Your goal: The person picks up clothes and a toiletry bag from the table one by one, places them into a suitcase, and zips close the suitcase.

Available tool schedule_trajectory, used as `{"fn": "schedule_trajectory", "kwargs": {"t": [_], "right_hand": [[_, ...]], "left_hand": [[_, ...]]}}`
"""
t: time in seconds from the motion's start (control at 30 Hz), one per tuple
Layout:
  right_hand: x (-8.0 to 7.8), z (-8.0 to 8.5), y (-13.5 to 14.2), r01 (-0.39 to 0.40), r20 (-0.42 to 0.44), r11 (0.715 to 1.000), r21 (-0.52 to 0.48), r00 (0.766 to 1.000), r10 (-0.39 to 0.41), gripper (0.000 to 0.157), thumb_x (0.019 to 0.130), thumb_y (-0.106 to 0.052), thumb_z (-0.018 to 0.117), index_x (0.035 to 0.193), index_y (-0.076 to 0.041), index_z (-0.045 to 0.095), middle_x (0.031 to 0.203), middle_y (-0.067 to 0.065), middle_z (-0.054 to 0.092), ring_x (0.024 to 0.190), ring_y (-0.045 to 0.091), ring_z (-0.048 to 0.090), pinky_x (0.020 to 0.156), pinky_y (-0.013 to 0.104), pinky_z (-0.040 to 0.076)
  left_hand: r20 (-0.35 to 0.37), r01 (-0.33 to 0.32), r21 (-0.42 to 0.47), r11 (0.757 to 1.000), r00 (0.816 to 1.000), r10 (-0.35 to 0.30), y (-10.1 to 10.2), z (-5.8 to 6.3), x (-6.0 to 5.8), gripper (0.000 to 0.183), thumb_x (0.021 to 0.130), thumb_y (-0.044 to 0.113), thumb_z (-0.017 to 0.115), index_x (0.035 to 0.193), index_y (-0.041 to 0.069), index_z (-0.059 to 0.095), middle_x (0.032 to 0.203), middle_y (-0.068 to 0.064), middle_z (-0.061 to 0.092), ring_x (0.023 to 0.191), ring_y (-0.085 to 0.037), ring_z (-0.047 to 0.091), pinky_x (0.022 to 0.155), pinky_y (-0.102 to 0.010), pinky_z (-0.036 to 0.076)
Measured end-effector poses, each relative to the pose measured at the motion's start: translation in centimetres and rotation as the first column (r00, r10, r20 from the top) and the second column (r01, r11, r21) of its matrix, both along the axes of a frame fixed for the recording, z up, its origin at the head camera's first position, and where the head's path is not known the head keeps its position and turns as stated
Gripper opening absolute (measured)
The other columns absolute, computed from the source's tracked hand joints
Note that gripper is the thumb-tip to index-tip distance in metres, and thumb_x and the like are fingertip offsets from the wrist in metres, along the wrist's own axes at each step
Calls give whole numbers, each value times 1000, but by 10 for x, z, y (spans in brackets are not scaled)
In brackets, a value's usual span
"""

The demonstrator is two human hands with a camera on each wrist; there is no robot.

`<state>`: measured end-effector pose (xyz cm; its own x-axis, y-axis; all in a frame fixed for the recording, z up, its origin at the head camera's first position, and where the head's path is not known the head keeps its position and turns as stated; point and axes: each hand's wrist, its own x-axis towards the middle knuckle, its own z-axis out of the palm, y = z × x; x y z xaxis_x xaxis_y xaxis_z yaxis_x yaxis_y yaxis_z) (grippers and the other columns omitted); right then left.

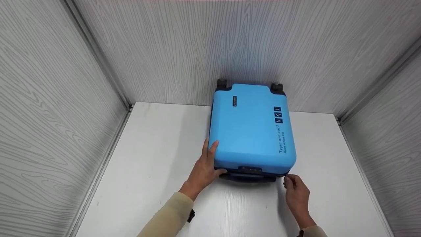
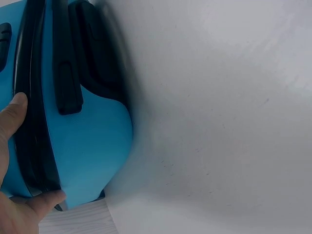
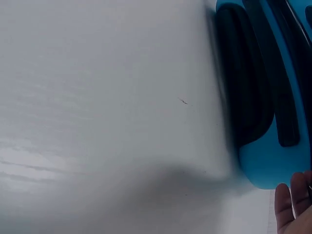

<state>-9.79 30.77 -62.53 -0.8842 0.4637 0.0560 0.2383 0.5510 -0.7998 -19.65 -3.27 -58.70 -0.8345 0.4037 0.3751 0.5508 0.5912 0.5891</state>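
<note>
Head view: we find a grey wood-grained back wall [image 1: 171, 49] at twelve o'clock and, before it, a white table [image 1: 158, 148]. Toward the table's one o'clock, near that wall, a blue suitcase [image 1: 246, 128] lies on its broad side, handle end toward the person. A dark seam [image 2: 31, 141] runs round the shell. At the case's six o'clock we note a dark handle [image 1: 246, 178].

We place the left hand [image 1: 204, 168] at the seven o'clock corner, fingers straight and spread along the side, thumb at the seam: a bracing contact, nothing clenched. The right hand [image 1: 297, 192] is at the five o'clock corner, fingers curled into a pinch. Lettering [image 1: 281, 140] sits at four o'clock, a lock [image 1: 250, 169] at six, wheels [image 1: 277, 88] at eleven and one. Smallest is the pinched item; we take it for a zipper pull, too small to confirm.

We judge the step in hand to be zipper work at the corner, with the case steadied. In our view, the next move calls for firm left-hand bracing and a right-hand pull that follows the seam round the corner.
</note>
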Motion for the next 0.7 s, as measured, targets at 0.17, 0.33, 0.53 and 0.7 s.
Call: {"fn": "schedule_trajectory", "kwargs": {"t": [0.17,0.33,0.53,0.7], "right_hand": [[-3,-6,-2,15,-60,998,59,998,-11,11,107,-10,61,107,-4,70,101,11,75,87,12,64,70,19,47],[-2,-12,-3,10,-111,993,118,994,3,7,105,-5,62,102,-3,68,98,10,73,87,12,62,74,20,45],[-2,-11,-3,-40,-74,994,99,996,47,6,105,-6,63,105,-1,64,106,15,71,106,30,68,91,40,51],[-6,-6,-6,-21,-13,998,61,1000,21,9,105,-12,65,106,-3,63,105,15,71,102,30,66,87,42,49]], "left_hand": [[-25,-3,-11,1000,1000,3,-1,-1,0,118,82,21,93,166,17,10,172,-30,9,101,-34,73,81,-40,62],[-25,-2,-11,1000,1000,2,0,0,0,119,82,20,93,167,18,9,172,-30,8,104,-34,72,83,-40,62],[-19,-10,-17,1000,1000,10,0,1,1,120,82,20,93,167,19,9,172,-30,7,101,-33,73,83,-40,62],[-4,-8,-24,1000,1000,8,0,1,1,119,83,22,92,167,19,7,172,-29,6,101,-34,73,84,-41,62]]}}
